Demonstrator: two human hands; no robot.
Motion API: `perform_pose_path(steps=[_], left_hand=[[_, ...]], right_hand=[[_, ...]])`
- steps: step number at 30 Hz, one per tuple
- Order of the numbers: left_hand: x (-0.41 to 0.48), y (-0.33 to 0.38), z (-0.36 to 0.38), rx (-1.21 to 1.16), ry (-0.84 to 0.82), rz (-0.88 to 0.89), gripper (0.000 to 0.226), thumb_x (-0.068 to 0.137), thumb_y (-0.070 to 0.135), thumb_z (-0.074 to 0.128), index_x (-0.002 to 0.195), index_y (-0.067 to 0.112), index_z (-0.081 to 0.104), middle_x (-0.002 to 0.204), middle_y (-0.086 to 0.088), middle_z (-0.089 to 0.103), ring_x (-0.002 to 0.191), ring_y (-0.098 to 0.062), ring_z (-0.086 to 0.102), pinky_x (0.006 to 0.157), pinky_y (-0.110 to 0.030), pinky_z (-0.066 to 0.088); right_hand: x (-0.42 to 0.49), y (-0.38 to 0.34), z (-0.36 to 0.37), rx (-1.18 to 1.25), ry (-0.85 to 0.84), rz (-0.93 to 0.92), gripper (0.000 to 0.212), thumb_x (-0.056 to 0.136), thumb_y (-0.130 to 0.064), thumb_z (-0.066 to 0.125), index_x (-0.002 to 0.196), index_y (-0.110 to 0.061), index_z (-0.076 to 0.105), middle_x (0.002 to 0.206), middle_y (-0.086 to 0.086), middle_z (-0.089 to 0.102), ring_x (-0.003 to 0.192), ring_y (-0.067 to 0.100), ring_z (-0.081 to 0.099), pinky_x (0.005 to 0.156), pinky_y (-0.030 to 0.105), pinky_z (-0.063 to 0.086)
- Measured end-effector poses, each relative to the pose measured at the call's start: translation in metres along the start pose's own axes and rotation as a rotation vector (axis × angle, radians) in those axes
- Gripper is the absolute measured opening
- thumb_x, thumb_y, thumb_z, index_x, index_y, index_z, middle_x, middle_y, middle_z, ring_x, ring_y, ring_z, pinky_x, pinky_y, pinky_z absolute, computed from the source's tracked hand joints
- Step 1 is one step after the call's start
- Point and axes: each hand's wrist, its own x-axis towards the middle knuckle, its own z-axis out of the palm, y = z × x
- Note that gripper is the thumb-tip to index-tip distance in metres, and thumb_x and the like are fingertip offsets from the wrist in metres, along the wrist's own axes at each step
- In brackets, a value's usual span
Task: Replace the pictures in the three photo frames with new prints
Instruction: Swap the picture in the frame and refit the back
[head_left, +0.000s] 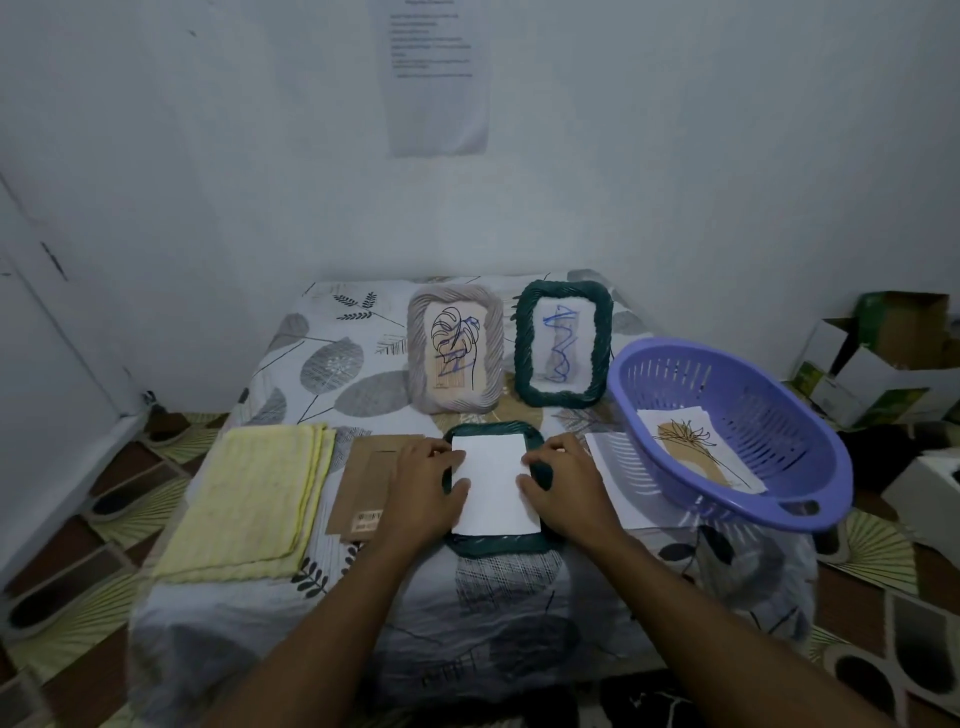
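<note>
A dark green frame (496, 545) lies face down at the table's front middle, with a white sheet (493, 486) lying in its back. My left hand (423, 483) presses the sheet's left edge and my right hand (563, 486) presses its right edge, fingers spread flat. A brown cardboard backing (363, 480) lies just left of the frame, partly under my left hand. Behind, a grey frame (456, 347) with a leaf drawing and a second green frame (563, 344) with a blue scribble stand upright.
A purple basket (737, 431) at the right holds a flower print (698, 447) and rests on white paper (615, 470). A folded yellow cloth (254, 499) lies at the left. Cardboard boxes (883, 358) stand on the floor to the right. The wall is close behind.
</note>
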Motion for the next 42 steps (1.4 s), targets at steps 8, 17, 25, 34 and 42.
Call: perform_pose_path(steps=[8,17,25,34,42], left_hand=[[-0.004,-0.008,-0.001,-0.001,0.01,0.024,0.035,0.092,0.034,0.058,0.124,0.02,0.064,0.125,0.003,0.057,0.12,-0.021,0.041,0.102,-0.042,0.035],[-0.007,-0.006,0.0,0.007,0.043,0.024,0.036,0.091,0.033,0.059,0.124,0.02,0.064,0.127,0.006,0.059,0.121,-0.02,0.042,0.102,-0.042,0.035],[-0.007,-0.005,0.001,0.022,0.033,0.011,0.038,0.091,0.035,0.058,0.125,0.021,0.063,0.129,0.006,0.057,0.123,-0.018,0.039,0.104,-0.042,0.034],[-0.008,-0.004,0.0,0.013,0.033,0.008,0.037,0.091,0.035,0.058,0.126,0.021,0.063,0.13,0.006,0.057,0.124,-0.018,0.04,0.105,-0.043,0.033],[0.002,0.0,-0.018,-0.126,0.057,-0.002,0.029,0.091,0.023,0.06,0.116,0.01,0.065,0.119,-0.007,0.062,0.111,-0.023,0.053,0.095,-0.033,0.042]], right_hand=[[0.003,0.006,0.001,0.079,0.047,-0.004,0.025,0.085,-0.028,0.071,0.104,-0.011,0.071,0.112,0.0,0.05,0.093,0.016,0.055,0.088,0.028,0.045],[0.004,0.008,0.004,0.097,0.082,-0.011,0.032,0.084,-0.027,0.071,0.112,-0.011,0.071,0.108,-0.002,0.047,0.093,0.012,0.051,0.089,0.025,0.043],[0.005,0.009,0.004,0.082,0.08,-0.009,0.036,0.086,-0.029,0.069,0.117,-0.011,0.069,0.11,-0.001,0.047,0.095,0.014,0.052,0.088,0.023,0.04],[0.005,0.009,0.004,0.109,0.08,0.004,0.034,0.085,-0.029,0.07,0.114,-0.011,0.07,0.111,0.0,0.048,0.096,0.014,0.053,0.089,0.026,0.044],[0.005,0.006,0.003,0.165,0.088,0.023,0.029,0.087,-0.029,0.068,0.112,-0.014,0.069,0.109,-0.002,0.05,0.094,0.016,0.055,0.087,0.029,0.046]])
